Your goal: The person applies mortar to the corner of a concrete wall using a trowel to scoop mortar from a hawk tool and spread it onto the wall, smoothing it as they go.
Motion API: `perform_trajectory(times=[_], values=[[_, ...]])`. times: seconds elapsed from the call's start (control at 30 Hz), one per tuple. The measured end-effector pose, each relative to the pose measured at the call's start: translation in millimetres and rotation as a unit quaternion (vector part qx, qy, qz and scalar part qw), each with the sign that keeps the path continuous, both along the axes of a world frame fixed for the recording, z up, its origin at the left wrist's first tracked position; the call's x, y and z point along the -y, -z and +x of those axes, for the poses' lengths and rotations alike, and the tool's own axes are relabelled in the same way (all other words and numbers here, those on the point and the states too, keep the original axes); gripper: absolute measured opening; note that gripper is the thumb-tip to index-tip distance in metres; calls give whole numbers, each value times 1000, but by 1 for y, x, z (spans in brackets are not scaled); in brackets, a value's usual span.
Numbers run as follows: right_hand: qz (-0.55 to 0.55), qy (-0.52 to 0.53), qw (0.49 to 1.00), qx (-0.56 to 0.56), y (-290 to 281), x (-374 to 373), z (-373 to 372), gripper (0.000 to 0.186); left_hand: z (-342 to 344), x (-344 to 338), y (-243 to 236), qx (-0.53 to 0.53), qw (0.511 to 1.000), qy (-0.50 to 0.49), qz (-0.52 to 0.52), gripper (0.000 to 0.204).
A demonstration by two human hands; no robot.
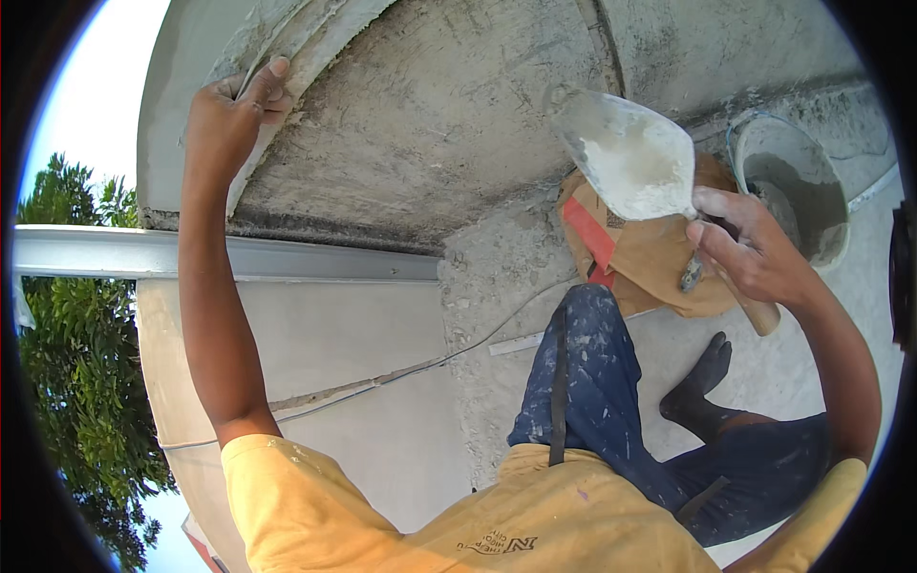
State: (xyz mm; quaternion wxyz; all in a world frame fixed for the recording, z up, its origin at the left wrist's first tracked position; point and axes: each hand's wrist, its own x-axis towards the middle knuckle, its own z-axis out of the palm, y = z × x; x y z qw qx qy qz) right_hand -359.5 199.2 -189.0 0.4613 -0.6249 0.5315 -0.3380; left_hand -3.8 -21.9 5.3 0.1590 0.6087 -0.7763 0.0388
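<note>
Rough plaster wall (430, 124); right hand (750, 248) grips trowel (635, 158).

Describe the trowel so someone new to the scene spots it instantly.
Start at the rough grey plastered wall filling the top of the view, then go to its right side, above the brown sack. The trowel is there in the right hand: a pointed metal blade loaded with pale mortar, unlike the round bucket beside it.

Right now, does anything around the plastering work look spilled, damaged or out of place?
Mostly no. The trowel in the right hand carries its plaster without dripping, and the left hand rests on the curved moulding. The one untidy thing is the crumpled brown bag on the floor beside the bucket.
</note>
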Motion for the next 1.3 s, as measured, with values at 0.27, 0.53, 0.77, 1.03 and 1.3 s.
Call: perform_trajectory(times=[0.27, 0.53, 0.77, 1.03, 1.3], values=[[-36, -45, 902, 427, 24, 63, 170, 48, -29, -20, -7, 62, 998, -27, 5, 54], [29, -127, 811, 571, 29, 87, 210, 47, -28, -15, -2, 77, 993, -83, -13, 50], [-25, -94, 691, 716, 3, 87, 224, 39, -20, -11, -4, 45, 998, -27, -23, 45], [-32, -69, 674, 734, -44, 81, 220, 34, -27, -16, -2, 56, 997, -53, -31, 45], [-93, -135, 753, 637, -20, 94, 220, 39, -27, -13, -1, 56, 996, -37, -58, 43]])
